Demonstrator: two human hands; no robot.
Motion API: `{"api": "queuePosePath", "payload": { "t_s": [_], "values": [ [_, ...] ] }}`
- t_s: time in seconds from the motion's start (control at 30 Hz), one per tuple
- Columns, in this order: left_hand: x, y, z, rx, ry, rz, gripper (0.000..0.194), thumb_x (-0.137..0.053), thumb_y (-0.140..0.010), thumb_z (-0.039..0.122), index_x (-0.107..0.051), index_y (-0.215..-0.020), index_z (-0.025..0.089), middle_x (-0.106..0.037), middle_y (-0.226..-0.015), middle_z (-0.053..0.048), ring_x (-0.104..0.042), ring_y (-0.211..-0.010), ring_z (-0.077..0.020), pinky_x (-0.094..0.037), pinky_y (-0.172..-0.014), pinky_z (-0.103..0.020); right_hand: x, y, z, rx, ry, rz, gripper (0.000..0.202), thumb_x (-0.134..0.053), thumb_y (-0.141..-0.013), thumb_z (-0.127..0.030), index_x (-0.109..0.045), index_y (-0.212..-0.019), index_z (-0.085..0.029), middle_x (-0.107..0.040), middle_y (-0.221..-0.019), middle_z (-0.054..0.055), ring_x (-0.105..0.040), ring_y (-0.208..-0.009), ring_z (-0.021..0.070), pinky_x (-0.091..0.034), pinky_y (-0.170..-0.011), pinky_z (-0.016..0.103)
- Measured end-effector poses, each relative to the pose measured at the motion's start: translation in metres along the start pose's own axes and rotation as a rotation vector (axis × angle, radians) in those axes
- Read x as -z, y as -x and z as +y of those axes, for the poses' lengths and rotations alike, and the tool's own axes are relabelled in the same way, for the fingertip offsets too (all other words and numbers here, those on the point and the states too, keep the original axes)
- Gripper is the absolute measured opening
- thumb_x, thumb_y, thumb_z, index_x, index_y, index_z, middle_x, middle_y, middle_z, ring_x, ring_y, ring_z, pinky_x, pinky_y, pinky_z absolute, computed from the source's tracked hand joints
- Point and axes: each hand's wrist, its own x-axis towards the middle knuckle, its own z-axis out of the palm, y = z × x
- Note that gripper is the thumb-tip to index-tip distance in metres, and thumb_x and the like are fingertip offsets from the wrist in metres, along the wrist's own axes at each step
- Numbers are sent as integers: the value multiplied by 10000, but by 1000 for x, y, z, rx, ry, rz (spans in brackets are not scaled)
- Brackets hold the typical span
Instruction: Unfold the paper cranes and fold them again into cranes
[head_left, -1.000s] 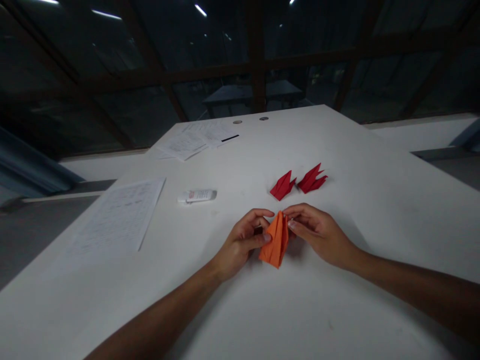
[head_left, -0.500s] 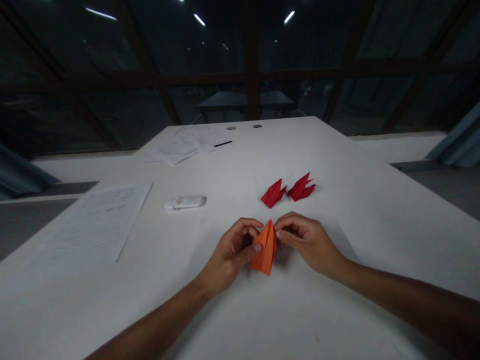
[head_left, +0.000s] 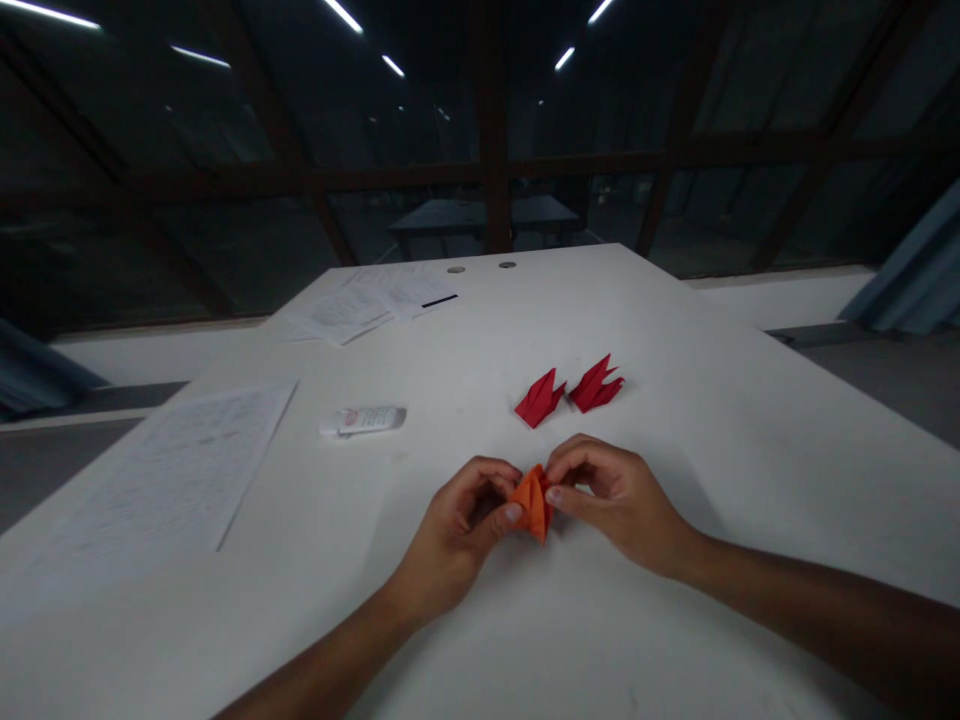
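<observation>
Between my two hands is a folded piece of orange paper, held just above the table. My left hand pinches its left side between thumb and fingers. On the other side, my right hand grips the right edge with thumb and forefinger. The fingertips behind the paper are partly hidden. Beyond my hands lie two red folded paper shapes with pointed tips, one red piece on the left and another red piece close beside it on the right.
On the white table, a white tube with printing lies left of the red pieces. A printed sheet rests at the left edge, and more papers lie at the back left. Two small round discs sit near the far edge.
The orange paper has tipped, so it looks shorter and more bunched than before. Both hands stay on it, with the right fingers now further over its edge. The camera view has shifted slightly.
</observation>
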Motion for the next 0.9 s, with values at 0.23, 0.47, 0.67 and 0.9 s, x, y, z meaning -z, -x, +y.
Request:
{"api": "queuePosePath", "payload": {
  "t_s": [0.23,0.47,0.67,0.9],
  "values": [
    [0,3,-2,-29,-93,25,205,-719,-921,309,-605,-1052,199,-649,-955,-25,-636,-909,-159,-499,-876,-328,2,3,-13,71,260,54,89,-710,-846,-129,-703,-851,-218,-698,-824,-2,-645,-766,150,-502,-733,293],
    [0,2,-1,9,-34,-8,267,-734,-909,284,-587,-1118,205,-633,-901,-8,-632,-854,-145,-496,-825,-309,4,2,-22,-54,225,-45,147,-692,-860,-138,-745,-964,-229,-729,-835,-7,-657,-764,135,-508,-736,276],
    [5,-5,1,30,178,-9,316,-772,-872,258,-585,-1120,202,-611,-878,0,-609,-779,-130,-500,-736,-283,7,-6,-10,-245,-178,-132,309,-707,-885,-245,-634,-1185,-235,-656,-873,-12,-630,-713,127,-527,-648,272],
    [9,-9,3,57,330,10,339,-778,-861,256,-589,-1141,225,-617,-949,-14,-608,-783,-135,-504,-724,-282,14,-8,-3,-135,36,13,197,-684,-920,-309,-636,-1098,-239,-660,-1014,38,-649,-827,162,-554,-734,316]
  ]
}}
